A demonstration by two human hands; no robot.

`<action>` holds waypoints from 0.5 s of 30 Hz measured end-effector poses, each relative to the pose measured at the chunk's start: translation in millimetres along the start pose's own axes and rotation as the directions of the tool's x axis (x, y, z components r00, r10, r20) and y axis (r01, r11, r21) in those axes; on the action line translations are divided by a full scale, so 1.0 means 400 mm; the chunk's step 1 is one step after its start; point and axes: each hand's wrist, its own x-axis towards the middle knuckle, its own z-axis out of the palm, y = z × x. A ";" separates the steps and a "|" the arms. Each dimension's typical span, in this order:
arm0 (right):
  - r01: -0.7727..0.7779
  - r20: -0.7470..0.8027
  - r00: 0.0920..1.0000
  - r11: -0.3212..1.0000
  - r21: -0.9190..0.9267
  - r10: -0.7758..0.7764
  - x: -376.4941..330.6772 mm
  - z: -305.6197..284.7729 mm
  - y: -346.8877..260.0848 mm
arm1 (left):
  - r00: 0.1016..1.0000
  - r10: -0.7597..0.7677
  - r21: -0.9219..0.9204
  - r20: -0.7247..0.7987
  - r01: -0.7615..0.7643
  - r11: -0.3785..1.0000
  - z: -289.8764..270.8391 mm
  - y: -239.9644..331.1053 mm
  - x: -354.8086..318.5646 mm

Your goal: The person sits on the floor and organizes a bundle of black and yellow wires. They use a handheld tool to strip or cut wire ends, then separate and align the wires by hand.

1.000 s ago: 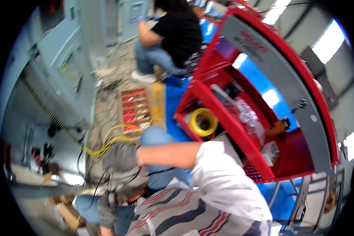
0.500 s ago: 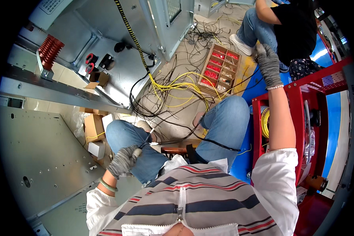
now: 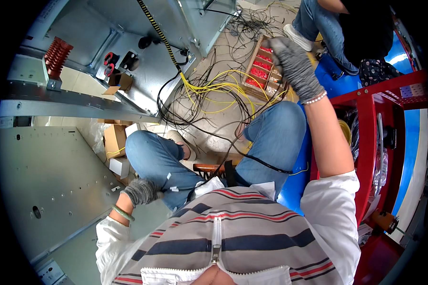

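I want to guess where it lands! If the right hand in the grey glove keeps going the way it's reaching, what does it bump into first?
Probably the wooden parts tray with red pieces. The right hand hovers just over its edge, though depth is hard to judge.

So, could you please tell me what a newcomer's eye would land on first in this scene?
Probably the tangle of yellow and black wires on the floor at the middle, ahead of the person's knees. Next comes the right hand in a grey glove, stretched out over the wooden tray of red parts at upper right. The red metal cart along the right edge also stands out, while the left hand rests by the left thigh.
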 end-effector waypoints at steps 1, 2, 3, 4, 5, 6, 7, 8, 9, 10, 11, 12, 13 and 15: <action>0.057 0.023 0.998 0.997 -0.060 -0.056 -0.011 0.020 -0.005 | 0.997 -0.068 0.100 0.024 0.065 0.993 -0.059 0.031 0.006; 0.275 0.031 0.961 0.946 -0.171 -0.274 -0.008 0.051 -0.001 | 0.975 -0.020 0.009 -0.223 0.023 1.000 -0.077 0.044 0.003; 0.473 0.059 0.878 0.837 -0.275 -0.476 -0.004 0.082 0.006 | 0.889 0.005 -0.067 -0.458 -0.040 0.997 -0.095 0.055 0.003; 0.638 0.112 0.752 0.673 -0.374 -0.650 -0.004 0.109 0.006 | 0.770 0.058 -0.160 -0.635 -0.205 0.966 -0.125 0.072 0.006; 0.559 0.156 0.827 0.764 -0.323 -0.540 -0.014 0.133 -0.017 | 0.612 0.066 -0.216 -0.788 -0.376 0.901 -0.155 0.091 0.015; 0.464 0.206 0.884 0.841 -0.278 -0.420 -0.034 0.150 -0.052 | 0.556 0.055 -0.223 -0.830 -0.420 0.880 -0.175 0.106 0.025; 0.357 0.258 0.920 0.901 -0.247 -0.294 -0.049 0.160 -0.078 | 0.492 0.046 -0.221 -0.869 -0.470 0.855 -0.195 0.123 0.036; 0.335 0.253 0.929 0.905 -0.263 -0.270 -0.054 0.168 -0.073 | 0.438 0.051 -0.198 -0.898 -0.505 0.840 -0.212 0.141 0.054; 0.311 0.246 0.937 0.908 -0.279 -0.246 -0.058 0.175 -0.062 | 0.381 0.056 -0.173 -0.923 -0.539 0.824 -0.228 0.159 0.074; 0.293 0.244 0.943 0.912 -0.286 -0.226 -0.062 0.184 -0.060 | 0.325 0.052 -0.149 -0.944 -0.563 0.813 -0.243 0.171 0.088; 0.251 0.287 0.940 0.941 -0.226 -0.182 -0.072 0.189 -0.081 | 0.391 -0.040 -0.321 -0.920 -0.687 0.652 -0.253 0.174 0.124; 0.266 0.304 0.933 0.940 -0.213 -0.195 -0.079 0.194 -0.077 | 0.469 -0.112 -0.467 -0.876 -0.765 0.444 -0.259 0.172 0.173; 0.281 0.318 0.925 0.939 -0.199 -0.209 -0.087 0.197 -0.069 | 0.555 -0.158 -0.577 -0.816 -0.791 0.204 -0.259 0.166 0.220; 0.313 0.421 0.869 0.948 -0.060 -0.261 -0.095 0.208 -0.057 | 0.585 -0.113 -0.574 -0.803 -0.708 0.412 -0.247 0.140 0.302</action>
